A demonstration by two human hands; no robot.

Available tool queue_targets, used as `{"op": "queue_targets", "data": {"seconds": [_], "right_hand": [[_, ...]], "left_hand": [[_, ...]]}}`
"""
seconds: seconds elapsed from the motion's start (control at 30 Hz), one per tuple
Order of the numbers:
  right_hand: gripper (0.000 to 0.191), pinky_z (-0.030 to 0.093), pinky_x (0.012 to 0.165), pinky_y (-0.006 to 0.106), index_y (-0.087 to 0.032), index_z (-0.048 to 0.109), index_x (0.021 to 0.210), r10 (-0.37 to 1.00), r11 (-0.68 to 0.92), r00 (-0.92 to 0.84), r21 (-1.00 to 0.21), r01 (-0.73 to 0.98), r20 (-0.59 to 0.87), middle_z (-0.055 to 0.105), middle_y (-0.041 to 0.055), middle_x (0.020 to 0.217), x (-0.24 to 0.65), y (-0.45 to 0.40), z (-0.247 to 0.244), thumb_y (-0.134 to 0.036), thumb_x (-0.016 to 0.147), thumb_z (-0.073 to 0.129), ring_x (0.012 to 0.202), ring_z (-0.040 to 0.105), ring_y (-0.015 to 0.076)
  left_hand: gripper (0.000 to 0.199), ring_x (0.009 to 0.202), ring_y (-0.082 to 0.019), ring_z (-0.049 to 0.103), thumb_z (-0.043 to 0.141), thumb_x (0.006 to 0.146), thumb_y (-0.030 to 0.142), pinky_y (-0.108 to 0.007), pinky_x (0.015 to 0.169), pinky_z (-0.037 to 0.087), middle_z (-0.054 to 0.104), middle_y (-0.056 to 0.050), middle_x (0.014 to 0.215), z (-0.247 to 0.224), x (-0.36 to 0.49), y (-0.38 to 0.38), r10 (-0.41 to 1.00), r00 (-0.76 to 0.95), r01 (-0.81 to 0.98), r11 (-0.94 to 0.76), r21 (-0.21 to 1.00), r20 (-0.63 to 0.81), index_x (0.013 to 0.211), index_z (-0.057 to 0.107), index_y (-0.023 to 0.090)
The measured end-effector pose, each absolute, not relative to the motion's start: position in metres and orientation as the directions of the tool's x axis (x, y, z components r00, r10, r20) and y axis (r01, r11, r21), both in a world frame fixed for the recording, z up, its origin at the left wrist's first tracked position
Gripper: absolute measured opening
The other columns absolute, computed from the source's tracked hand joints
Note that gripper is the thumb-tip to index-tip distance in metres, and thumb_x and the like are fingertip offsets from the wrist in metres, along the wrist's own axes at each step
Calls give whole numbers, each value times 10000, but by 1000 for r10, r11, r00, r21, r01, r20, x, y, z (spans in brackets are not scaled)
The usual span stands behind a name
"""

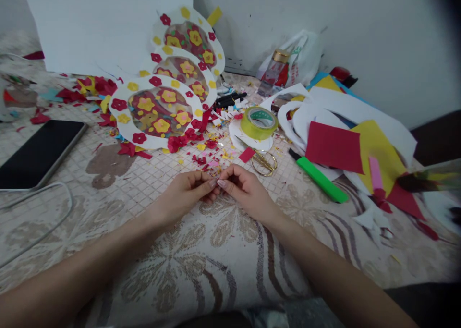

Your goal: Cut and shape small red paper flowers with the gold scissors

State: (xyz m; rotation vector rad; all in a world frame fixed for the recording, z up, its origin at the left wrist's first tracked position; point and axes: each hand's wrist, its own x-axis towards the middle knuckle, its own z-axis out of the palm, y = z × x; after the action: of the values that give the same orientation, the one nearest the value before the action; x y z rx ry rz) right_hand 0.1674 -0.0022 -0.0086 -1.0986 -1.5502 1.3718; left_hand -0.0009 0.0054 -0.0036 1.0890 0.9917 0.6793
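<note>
Over the patterned cloth, my left hand (190, 188) is closed, with thumb and fingertips pinched together. Its fingertips meet those of my right hand (245, 188), which is pinched in the same way. Whatever lies between the fingertips is too small to make out. Gold-handled scissors (264, 162) lie just beyond my right hand, beside a small red paper piece (247, 154). Scraps of red, pink and yellow paper (211, 160) are scattered in front of both hands. A white paper ring with red and yellow flowers (120, 119) stands behind them, with two similar ones further back.
A roll of yellow-green tape (257, 124) sits behind the scissors. To the right are a green marker (322, 179), a red paper square (334, 147) and yellow paper (374, 145). A phone (41, 152) and a white cable (39, 239) lie left; a bottle (273, 73) stands at the back.
</note>
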Motion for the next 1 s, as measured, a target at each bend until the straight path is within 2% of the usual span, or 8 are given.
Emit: {"op": "queue_targets", "data": {"seconds": [0.23,0.47,0.6,0.8,1.0], "right_hand": [[94,455,644,260,-175,510,810,956,17,-291,-993,119,-18,569,-3,736,168,-2,-9,-255,841,551,674,550,113],[114,465,619,260,-186,500,804,960,17,-280,-991,131,-20,563,-7,719,169,-3,-10,-282,842,547,655,549,115],[99,461,613,253,-189,513,804,959,35,-283,-989,142,-7,558,-9,725,168,-2,-10,-273,839,552,652,540,112],[88,486,652,260,-184,537,799,960,-9,-279,-998,66,-28,581,-3,737,168,-2,-9,-262,827,567,683,573,117],[76,474,651,256,-180,552,833,965,67,-262,-982,175,19,586,4,762,169,-3,-8,-256,842,548,698,568,118]], "left_hand": [[168,663,-106,574,665,733,279,-254,670,452,654,-29,759,-2,0,5,814,429,-93,471,877,-392,774,630,119],[167,678,-118,589,685,716,264,-252,649,461,669,-35,771,-2,0,5,824,424,-76,446,892,-376,804,640,129],[164,657,-113,584,703,698,255,-235,618,452,660,-12,707,-4,-1,5,832,419,-46,419,907,-363,800,645,140],[147,638,-97,587,709,692,236,-231,634,456,669,-8,719,-3,0,5,834,391,-120,466,877,-390,776,643,135],[121,611,-84,578,678,737,227,-229,643,463,671,-23,715,0,1,5,782,398,-166,575,801,-479,706,639,117]]}}
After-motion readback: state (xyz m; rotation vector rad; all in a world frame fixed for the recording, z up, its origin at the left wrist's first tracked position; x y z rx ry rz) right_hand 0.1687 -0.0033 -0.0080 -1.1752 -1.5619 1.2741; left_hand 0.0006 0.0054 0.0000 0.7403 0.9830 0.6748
